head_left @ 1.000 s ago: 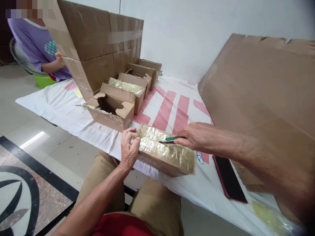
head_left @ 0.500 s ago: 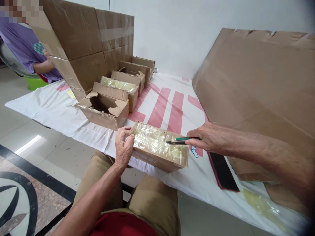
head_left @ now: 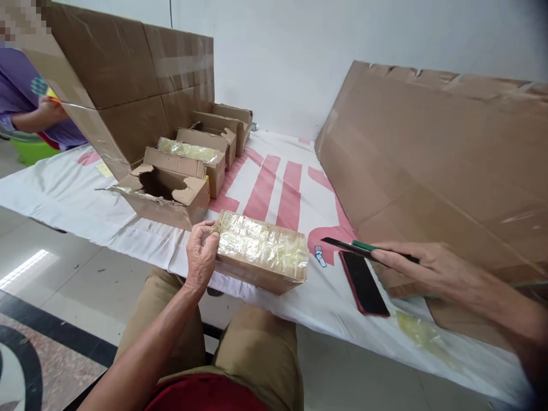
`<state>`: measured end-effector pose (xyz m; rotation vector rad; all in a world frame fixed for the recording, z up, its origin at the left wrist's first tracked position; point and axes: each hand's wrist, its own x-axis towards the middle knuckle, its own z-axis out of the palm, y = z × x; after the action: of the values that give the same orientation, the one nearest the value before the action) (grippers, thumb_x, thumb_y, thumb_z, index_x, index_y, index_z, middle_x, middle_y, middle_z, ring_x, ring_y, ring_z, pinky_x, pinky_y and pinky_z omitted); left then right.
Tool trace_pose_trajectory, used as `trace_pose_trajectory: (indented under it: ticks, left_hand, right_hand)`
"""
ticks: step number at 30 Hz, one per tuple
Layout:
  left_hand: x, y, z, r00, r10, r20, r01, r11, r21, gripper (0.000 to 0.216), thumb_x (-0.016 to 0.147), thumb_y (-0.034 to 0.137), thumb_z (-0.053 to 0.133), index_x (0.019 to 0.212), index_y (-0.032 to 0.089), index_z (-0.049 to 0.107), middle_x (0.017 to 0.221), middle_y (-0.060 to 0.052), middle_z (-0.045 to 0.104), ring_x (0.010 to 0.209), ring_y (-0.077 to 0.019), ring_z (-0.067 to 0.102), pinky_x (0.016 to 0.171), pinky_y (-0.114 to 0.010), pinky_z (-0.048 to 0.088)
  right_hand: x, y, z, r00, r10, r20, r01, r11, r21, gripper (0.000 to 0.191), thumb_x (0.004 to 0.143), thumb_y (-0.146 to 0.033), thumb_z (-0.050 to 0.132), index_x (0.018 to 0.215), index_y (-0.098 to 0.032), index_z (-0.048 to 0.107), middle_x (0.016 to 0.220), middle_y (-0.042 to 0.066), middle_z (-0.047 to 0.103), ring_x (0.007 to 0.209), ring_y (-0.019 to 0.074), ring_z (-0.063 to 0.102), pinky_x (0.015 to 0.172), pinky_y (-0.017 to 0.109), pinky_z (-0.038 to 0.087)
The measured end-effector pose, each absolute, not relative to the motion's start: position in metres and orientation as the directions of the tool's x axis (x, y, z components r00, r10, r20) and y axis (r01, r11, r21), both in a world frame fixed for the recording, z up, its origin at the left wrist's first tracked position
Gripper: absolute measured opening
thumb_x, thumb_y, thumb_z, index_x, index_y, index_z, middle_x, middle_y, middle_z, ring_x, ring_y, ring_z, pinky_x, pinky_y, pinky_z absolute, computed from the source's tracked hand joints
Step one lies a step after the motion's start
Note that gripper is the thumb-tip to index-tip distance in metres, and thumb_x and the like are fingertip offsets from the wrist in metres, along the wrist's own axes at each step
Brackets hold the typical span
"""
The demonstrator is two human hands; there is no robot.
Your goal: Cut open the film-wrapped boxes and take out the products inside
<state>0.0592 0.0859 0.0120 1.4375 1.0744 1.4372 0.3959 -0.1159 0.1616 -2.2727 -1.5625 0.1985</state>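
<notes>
A small cardboard box (head_left: 261,273) with crinkled clear tape over its top lies at the front edge of the cloth-covered table. Gripping its left end is my left hand (head_left: 202,251), thumb on top and fingers curled at the corner. My right hand (head_left: 411,264) is closed around a green and black utility knife (head_left: 363,249), its blade out and pointing left. The knife hangs above a phone (head_left: 366,285) with a red edge, apart from the box.
Left of the box, several opened small cartons (head_left: 166,197) stand in a row along a large carton (head_left: 128,63). A big cardboard piece (head_left: 436,160) stands at the right. Yellowish tape (head_left: 423,334) lies near the front. A person in a purple sleeve (head_left: 19,85) is at the far left.
My right hand has drawn the knife off the taped top and away to the right. My left hand stays on the box. The whole view has shifted slightly.
</notes>
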Motion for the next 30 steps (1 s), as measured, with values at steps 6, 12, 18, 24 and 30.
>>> trace_pose_trajectory:
  ticks: [6, 12, 18, 24, 30]
  left_hand:
    - [0.040, 0.090, 0.031, 0.229, 0.963, 0.140, -0.064, -0.128, 0.990, 0.013, 0.073, 0.028, 0.064, 0.083, 0.021, 0.068, 0.130, -0.009, 0.071, 0.116, -0.0290, 0.067, 0.098, -0.039, 0.052]
    - [0.009, 0.079, 0.043, 0.326, 0.892, 0.313, -0.033, -0.320, 0.947, 0.012, 0.073, 0.028, 0.074, 0.073, 0.023, 0.063, 0.146, -0.012, 0.063, 0.140, -0.0349, 0.055, 0.116, -0.049, 0.044]
    - [-0.008, 0.061, 0.024, 0.370, 0.845, 0.386, -0.027, -0.405, 0.914, 0.024, 0.085, 0.043, 0.074, 0.077, 0.023, 0.062, 0.148, -0.015, 0.060, 0.141, -0.0334, 0.054, 0.113, -0.049, 0.047]
    - [-0.009, 0.052, 0.015, 0.384, 0.845, 0.373, -0.005, -0.403, 0.915, 0.025, 0.091, 0.041, 0.068, 0.080, 0.022, 0.058, 0.146, -0.018, 0.060, 0.137, -0.0316, 0.057, 0.107, -0.046, 0.049]
    - [-0.008, 0.052, 0.006, 0.408, 0.809, 0.423, 0.014, -0.468, 0.883, 0.009, 0.093, 0.023, 0.061, 0.085, 0.022, 0.056, 0.148, -0.017, 0.058, 0.138, -0.0269, 0.057, 0.110, -0.046, 0.046]
  right_hand:
    - [0.337, -0.120, 0.063, 0.329, 0.935, 0.128, 0.914, -0.282, -0.292, 0.036, 0.098, -0.039, 0.047, 0.113, -0.022, 0.076, 0.113, 0.014, 0.080, 0.101, 0.0337, 0.076, 0.084, 0.044, 0.058]
    - [0.321, -0.106, -0.005, 0.296, 0.948, 0.113, 0.955, -0.293, -0.044, 0.033, 0.098, -0.032, 0.048, 0.113, -0.018, 0.074, 0.103, 0.016, 0.077, 0.093, 0.0321, 0.073, 0.078, 0.042, 0.054]
    - [0.331, -0.099, 0.049, 0.259, 0.873, 0.414, 0.940, -0.129, -0.317, 0.034, 0.101, -0.044, 0.052, 0.112, -0.022, 0.074, 0.122, 0.013, 0.075, 0.115, 0.0302, 0.069, 0.098, 0.046, 0.054]
    - [0.313, -0.061, 0.104, 0.045, 0.949, 0.312, 0.949, 0.058, -0.311, 0.036, 0.094, -0.035, 0.056, 0.124, -0.023, 0.072, 0.135, 0.011, 0.071, 0.126, 0.0309, 0.065, 0.108, 0.051, 0.051]
    - [0.317, -0.031, 0.101, -0.045, 0.989, 0.139, 0.970, 0.076, -0.230, 0.046, 0.086, -0.027, 0.053, 0.128, -0.021, 0.071, 0.136, 0.012, 0.072, 0.123, 0.0337, 0.068, 0.103, 0.055, 0.054]
